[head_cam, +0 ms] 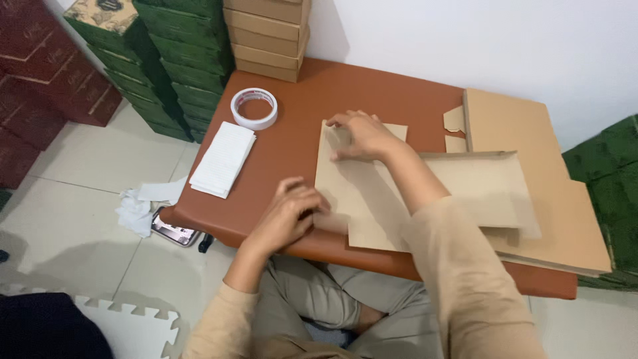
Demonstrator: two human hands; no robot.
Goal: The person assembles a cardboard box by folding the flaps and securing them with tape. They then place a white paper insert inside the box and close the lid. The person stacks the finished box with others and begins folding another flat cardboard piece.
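A flat brown cardboard box blank (pixel 355 189) lies on the reddish-brown low table (pixel 299 113). My left hand (pixel 289 213) presses on the blank's near left edge, fingers curled over it. Farther back, my right hand (pixel 362 136) lies flat on the blank's far left corner, fingers spread. A half-folded part of the cardboard (pixel 485 186) rises to the right of my right forearm.
A stack of flat cardboard blanks (pixel 531 166) covers the table's right side. A roll of white tape (pixel 254 108) and a white paper stack (pixel 223 158) sit at the left. Brown, green and dark red boxes (pixel 179 60) stand behind. Crumpled paper and a phone (pixel 174 231) lie on the floor.
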